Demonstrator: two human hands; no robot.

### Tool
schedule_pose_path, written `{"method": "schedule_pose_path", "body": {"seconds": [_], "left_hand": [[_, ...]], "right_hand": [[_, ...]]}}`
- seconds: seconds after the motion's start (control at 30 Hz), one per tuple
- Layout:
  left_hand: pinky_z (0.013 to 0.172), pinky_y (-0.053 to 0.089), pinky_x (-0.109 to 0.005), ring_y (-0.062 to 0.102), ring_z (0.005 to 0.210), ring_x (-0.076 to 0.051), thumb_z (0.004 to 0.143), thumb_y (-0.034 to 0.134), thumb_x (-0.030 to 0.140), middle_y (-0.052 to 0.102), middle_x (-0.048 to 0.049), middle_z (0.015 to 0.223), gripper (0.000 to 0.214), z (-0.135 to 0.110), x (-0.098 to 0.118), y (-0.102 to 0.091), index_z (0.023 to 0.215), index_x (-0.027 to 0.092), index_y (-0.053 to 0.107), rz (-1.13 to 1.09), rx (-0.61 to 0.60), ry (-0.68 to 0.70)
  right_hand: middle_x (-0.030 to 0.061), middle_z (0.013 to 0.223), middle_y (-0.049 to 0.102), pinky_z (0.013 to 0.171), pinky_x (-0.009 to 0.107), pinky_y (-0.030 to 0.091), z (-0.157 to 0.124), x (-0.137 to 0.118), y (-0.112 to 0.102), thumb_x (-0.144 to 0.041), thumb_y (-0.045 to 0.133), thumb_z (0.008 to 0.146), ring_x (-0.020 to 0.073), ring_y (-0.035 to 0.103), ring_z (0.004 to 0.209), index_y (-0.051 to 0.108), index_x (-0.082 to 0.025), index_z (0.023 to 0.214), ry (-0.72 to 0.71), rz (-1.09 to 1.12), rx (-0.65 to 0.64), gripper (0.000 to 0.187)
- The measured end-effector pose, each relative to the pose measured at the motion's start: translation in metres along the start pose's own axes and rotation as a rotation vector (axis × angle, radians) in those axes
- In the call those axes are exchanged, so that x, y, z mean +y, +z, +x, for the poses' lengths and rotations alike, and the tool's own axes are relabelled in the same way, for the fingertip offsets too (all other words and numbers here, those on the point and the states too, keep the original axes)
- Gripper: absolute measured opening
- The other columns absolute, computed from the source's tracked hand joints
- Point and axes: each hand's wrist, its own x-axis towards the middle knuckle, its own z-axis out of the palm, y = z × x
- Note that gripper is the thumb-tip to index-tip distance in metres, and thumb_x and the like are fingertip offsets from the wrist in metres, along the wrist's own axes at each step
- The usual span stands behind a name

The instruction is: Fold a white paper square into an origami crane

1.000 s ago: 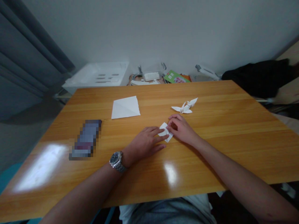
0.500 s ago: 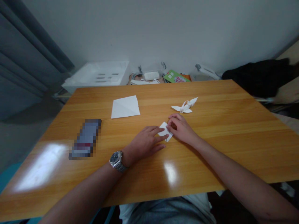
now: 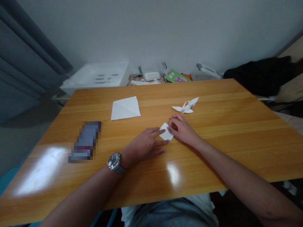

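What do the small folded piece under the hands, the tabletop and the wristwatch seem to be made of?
Folded piece: thin white paper, matte, with sharp creases. Table: wood or wood-look laminate with a glossy finish; grain lines run across it and light reflects off it. Wristwatch: apparently polished metal, with a silvery linked band and a dark dial.

A plain pale wall [image 3: 151,31] stands behind the wooden table [image 3: 236,132]. Grey curtains [image 3: 21,63] hang at the left. Ceiling light reflects on the table's near left corner.

I see my left hand [image 3: 145,146] and right hand [image 3: 182,130] pressing a small folded paper [image 3: 166,132] flat on the table [image 3: 236,132], a finished paper crane [image 3: 186,107] just beyond.
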Motion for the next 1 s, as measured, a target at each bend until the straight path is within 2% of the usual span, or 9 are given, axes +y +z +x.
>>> {"method": "schedule_pose_path", "body": {"seconds": [0.3, 0.47, 0.67, 0.77, 1.0], "left_hand": [[0.114, 0.041, -0.056, 0.046, 0.141, -0.037, 0.1, 0.056, 0.048, 0.041, -0.0114, 0.16, 0.037, -0.0016, -0.0015, -0.0061, 0.13, 0.032, 0.07, -0.063, -0.03, 0.037], [0.12, 0.03, -0.06, 0.038, 0.147, -0.036, 0.099, 0.058, 0.048, 0.044, -0.0073, 0.159, 0.034, 0.0007, -0.0013, -0.0068, 0.127, 0.032, 0.071, -0.063, -0.013, 0.071], [0.12, 0.033, -0.053, 0.047, 0.142, -0.031, 0.096, 0.059, 0.053, 0.056, -0.0118, 0.149, 0.051, 0.0056, 0.0016, -0.0031, 0.139, 0.025, 0.06, -0.138, -0.018, 0.08], [0.12, 0.033, -0.05, 0.048, 0.141, -0.03, 0.096, 0.06, 0.054, 0.055, -0.0125, 0.15, 0.06, 0.0065, 0.0029, -0.0024, 0.147, 0.023, 0.052, -0.141, -0.008, 0.067], [0.12, 0.034, -0.05, 0.045, 0.143, -0.03, 0.097, 0.057, 0.057, 0.047, -0.011, 0.157, 0.059, 0.0023, 0.0025, -0.002, 0.146, 0.026, 0.054, -0.113, -0.024, 0.022]], "right_hand": [[0.0107, 0.112, 0.056, 0.101, 0.045, 0.047, -0.0001, -0.0015, -0.0005, -0.02, 0.064, 0.09, 0.0278, 0.057, 0.113, 0.061, -0.021, 0.086, 0.014, 0.015, -0.004, 0.005], [0.0109, 0.111, 0.056, 0.101, 0.047, 0.046, -0.0004, -0.0012, -0.0005, -0.021, 0.064, 0.09, 0.0288, 0.056, 0.113, 0.061, -0.021, 0.087, 0.004, 0.017, 0.005, 0.004], [0.0111, 0.109, 0.056, 0.099, 0.047, 0.047, -0.0002, -0.0013, -0.0006, -0.02, 0.064, 0.089, 0.0289, 0.057, 0.11, 0.06, -0.021, 0.086, 0.012, 0.034, 0.003, 0.006], [0.0113, 0.111, 0.056, 0.1, 0.046, 0.047, -0.0004, -0.0006, -0.0003, -0.02, 0.064, 0.089, 0.0285, 0.057, 0.111, 0.06, -0.02, 0.087, 0.005, 0.022, 0.01, 0.005], [0.0102, 0.113, 0.056, 0.1, 0.045, 0.047, -0.0008, -0.0001, -0.0007, -0.02, 0.064, 0.09, 0.0275, 0.056, 0.112, 0.061, -0.021, 0.089, -0.004, 0.015, -0.001, 0.003]]}}
